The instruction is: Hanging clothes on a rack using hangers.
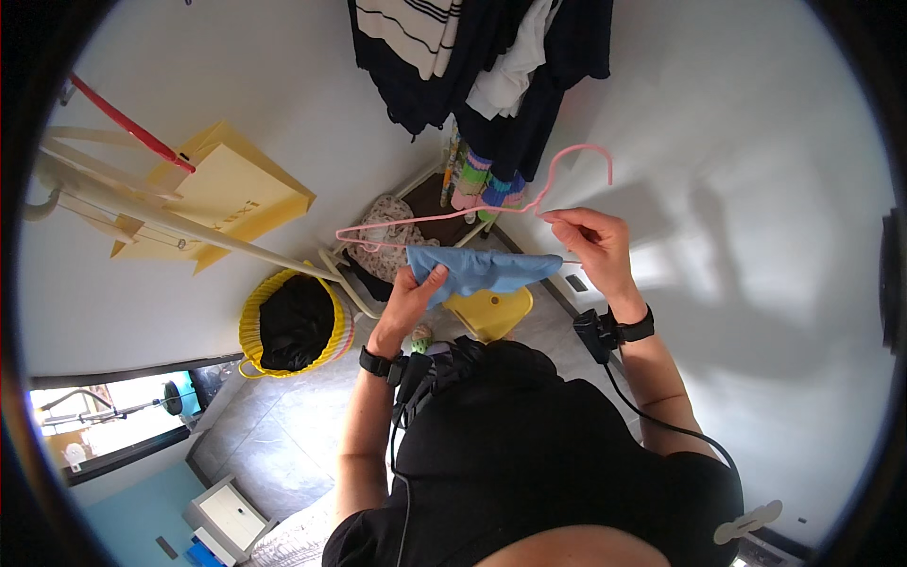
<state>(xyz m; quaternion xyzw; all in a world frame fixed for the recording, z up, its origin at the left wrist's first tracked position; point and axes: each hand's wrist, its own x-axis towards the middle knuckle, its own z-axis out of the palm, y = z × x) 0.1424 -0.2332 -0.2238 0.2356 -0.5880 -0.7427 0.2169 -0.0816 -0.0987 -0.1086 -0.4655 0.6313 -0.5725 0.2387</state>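
Note:
A pink clothes hanger [453, 214] is held out in front of me, its hook curving up at the right. My right hand [599, 244] pinches it just below the hook. A folded light-blue cloth item [489, 269], perhaps a garment, lies along the hanger's lower bar. The bar's right end shows beyond the cloth. My left hand [414, 298] grips the cloth's left end, thumb on top. The fingers behind the cloth are hidden, so I cannot tell whether they also hold the bar.
Dark and white clothes [496, 78] hang ahead. On the left are a pale rack pole [234, 244], a red hanger [127, 124] and a yellow paper bag [241, 188]. A yellow basket [251, 329] holds black fabric. A yellow stool [489, 315] stands below the cloth; a white wall [765, 283] is right.

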